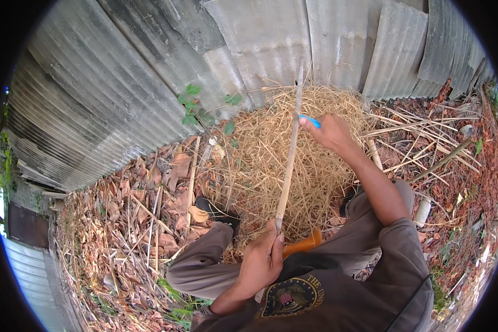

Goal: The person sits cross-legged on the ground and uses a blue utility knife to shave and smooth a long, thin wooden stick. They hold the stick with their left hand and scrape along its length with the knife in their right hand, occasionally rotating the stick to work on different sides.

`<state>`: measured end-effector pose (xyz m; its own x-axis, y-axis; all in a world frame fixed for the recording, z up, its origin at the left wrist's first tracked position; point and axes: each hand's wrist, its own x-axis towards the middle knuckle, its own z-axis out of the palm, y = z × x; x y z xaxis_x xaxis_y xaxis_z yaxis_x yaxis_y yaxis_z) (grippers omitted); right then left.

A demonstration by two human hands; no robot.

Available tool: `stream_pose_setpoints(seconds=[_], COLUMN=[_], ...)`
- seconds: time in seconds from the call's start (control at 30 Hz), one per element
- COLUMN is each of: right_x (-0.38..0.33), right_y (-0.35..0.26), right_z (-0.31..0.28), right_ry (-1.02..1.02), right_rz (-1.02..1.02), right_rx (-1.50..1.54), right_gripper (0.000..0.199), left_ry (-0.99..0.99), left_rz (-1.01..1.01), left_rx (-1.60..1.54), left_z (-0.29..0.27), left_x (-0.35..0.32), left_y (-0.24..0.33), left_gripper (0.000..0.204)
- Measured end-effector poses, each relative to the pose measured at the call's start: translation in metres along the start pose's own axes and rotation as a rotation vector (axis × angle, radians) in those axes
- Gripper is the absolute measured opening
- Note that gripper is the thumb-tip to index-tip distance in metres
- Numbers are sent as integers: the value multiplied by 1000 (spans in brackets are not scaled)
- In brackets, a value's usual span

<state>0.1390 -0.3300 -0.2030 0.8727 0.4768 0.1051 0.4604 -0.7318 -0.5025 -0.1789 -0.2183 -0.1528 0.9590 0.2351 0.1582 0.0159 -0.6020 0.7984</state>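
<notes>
My left hand is closed around the near end of a long, pale bamboo strip, close to my lap. The strip slants up and away from me, its far tip reaching the metal sheets. My right hand grips a small blue-handled tool, pressed to the strip toward its far end. The tool's working end is too small to make out. Beneath the strip lies a heap of dry, straw-coloured shavings, between my feet.
Corrugated metal sheets wall off the far side. Dry leaves cover the ground at left; loose thin sticks lie at right. A green-leaved plant grows by the wall. An orange object is by my lap, and a pale cylinder at right.
</notes>
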Motion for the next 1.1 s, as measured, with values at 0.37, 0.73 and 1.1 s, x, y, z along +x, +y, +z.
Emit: stream_pose_setpoints(seconds=[0.37,0.73,1.1], right_x=[59,-80,-62], right_y=[134,-74,-58], right_z=[-61,6,28], right_ry=[372,-257,-4], right_rz=[425,-477,-664], right_rx=[177,-44,-145], right_gripper=[94,78,81], left_ry=[-283,48,58], left_rz=[-430,-488,-434], left_rx=[-693,-900,-760], left_z=[-56,-6,10], left_x=[-59,24,45], left_y=[-36,-46,-38], left_gripper=[35,41,25])
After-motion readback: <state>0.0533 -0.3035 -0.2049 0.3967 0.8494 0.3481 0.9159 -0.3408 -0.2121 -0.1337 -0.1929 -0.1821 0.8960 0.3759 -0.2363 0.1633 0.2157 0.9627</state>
